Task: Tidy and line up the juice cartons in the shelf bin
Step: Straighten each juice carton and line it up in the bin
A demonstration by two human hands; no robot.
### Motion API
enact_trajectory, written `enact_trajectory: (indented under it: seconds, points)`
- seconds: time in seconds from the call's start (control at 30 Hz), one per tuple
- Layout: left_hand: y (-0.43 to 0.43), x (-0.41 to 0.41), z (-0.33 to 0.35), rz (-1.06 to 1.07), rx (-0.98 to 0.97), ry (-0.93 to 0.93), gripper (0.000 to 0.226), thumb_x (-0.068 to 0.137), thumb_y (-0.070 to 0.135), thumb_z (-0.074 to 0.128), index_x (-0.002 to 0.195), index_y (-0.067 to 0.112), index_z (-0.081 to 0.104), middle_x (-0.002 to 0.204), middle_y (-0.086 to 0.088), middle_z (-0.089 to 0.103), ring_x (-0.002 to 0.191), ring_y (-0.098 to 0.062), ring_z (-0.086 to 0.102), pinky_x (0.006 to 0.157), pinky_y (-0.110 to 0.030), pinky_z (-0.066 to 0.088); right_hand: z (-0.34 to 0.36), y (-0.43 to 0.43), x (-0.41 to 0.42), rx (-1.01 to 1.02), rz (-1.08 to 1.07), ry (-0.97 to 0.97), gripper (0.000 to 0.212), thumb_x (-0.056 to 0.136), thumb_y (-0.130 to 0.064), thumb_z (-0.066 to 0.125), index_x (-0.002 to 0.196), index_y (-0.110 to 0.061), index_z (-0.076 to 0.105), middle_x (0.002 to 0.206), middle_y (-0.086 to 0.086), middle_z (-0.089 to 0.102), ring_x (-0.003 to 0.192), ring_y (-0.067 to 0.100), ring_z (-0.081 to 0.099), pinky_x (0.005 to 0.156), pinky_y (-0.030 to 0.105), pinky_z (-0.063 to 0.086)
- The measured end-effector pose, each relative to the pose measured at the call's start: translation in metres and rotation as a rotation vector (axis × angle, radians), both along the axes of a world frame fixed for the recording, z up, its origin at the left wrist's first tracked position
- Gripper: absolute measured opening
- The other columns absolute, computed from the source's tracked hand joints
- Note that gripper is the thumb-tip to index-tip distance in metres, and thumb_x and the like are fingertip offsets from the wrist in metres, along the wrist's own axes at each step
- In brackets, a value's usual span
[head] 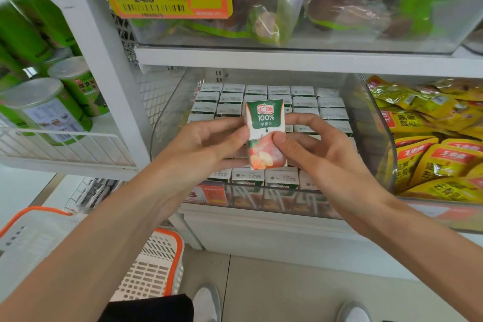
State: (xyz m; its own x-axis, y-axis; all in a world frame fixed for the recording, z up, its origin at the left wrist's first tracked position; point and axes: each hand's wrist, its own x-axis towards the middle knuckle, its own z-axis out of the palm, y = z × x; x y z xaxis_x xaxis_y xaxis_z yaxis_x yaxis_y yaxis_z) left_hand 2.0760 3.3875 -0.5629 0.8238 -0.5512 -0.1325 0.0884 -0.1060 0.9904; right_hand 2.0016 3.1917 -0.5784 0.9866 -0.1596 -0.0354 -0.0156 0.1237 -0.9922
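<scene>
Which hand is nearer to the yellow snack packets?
Right. The right hand holds the juice carton on the side toward the yellow snack packets; the left hand holds its far side.

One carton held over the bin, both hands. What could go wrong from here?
1. Slip: the left hand and right hand hold the apple juice carton with a thumb-and-fingertip grip at its side edges; if it drops, it could knock the packed cartons below out of line.
2. Tight fit: rows in the clear bin look closely packed, and any gap is hidden behind the hands, so pushing it in may skew neighbours.
</scene>
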Motion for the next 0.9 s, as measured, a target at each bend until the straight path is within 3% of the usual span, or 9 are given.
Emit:
enact_trajectory:
  seconds: [0.2,0.33,0.57,0.77,0.9]
  points:
    - [0.001,0.0015,-0.0015,0.034,-0.014,0.005,0.03,0.1,0.023,0.064,0.129,0.023,0.072,0.115,0.003,0.08,0.106,-0.018,0.077,0.084,-0.021,0.061,0.0011,0.0,-0.0014,0.013,0.017,0.021,0.029,0.099,-0.016,0.07,0.127,-0.015,0.062,0.107,0.005,0.082,0.101,0.02,0.079,0.094,0.024,0.06]
    - [0.0005,0.0014,-0.0017,0.032,-0.019,0.014,0.029,0.1,0.025,0.065,0.128,0.024,0.072,0.114,0.003,0.08,0.105,-0.017,0.077,0.082,-0.02,0.06,-0.0019,-0.0017,0.0001,-0.094,-0.045,-0.011,0.027,0.096,-0.018,0.074,0.122,-0.015,0.069,0.117,0.002,0.077,0.101,0.01,0.077,0.095,0.027,0.061]
    - [-0.0011,0.0006,-0.0032,0.063,-0.038,0.015,0.028,0.091,0.035,0.07,0.119,0.034,0.074,0.112,0.003,0.08,0.105,-0.015,0.077,0.08,-0.02,0.061,-0.0016,-0.0033,0.0008,-0.095,-0.062,0.002,0.022,0.097,-0.016,0.073,0.119,-0.014,0.075,0.114,0.008,0.077,0.098,0.015,0.078,0.08,0.021,0.061]
    - [-0.0025,-0.0025,-0.0037,-0.091,0.001,0.043,0.036,0.095,0.044,0.064,0.127,0.03,0.072,0.12,0.005,0.078,0.114,-0.014,0.074,0.095,-0.024,0.058,-0.0005,0.0007,0.0,-0.036,0.004,0.022,0.022,0.1,-0.021,0.07,0.121,-0.023,0.073,0.108,0.0,0.082,0.104,0.015,0.078,0.1,0.031,0.059]
    - [-0.0026,-0.0023,-0.0038,-0.061,0.005,0.034,0.041,0.086,0.051,0.071,0.123,0.034,0.072,0.117,0.007,0.079,0.111,-0.014,0.075,0.09,-0.023,0.06,0.0016,0.0006,-0.0007,-0.046,0.06,0.05,0.044,0.089,-0.028,0.082,0.128,-0.022,0.063,0.116,0.0,0.08,0.106,0.016,0.077,0.099,0.031,0.058]
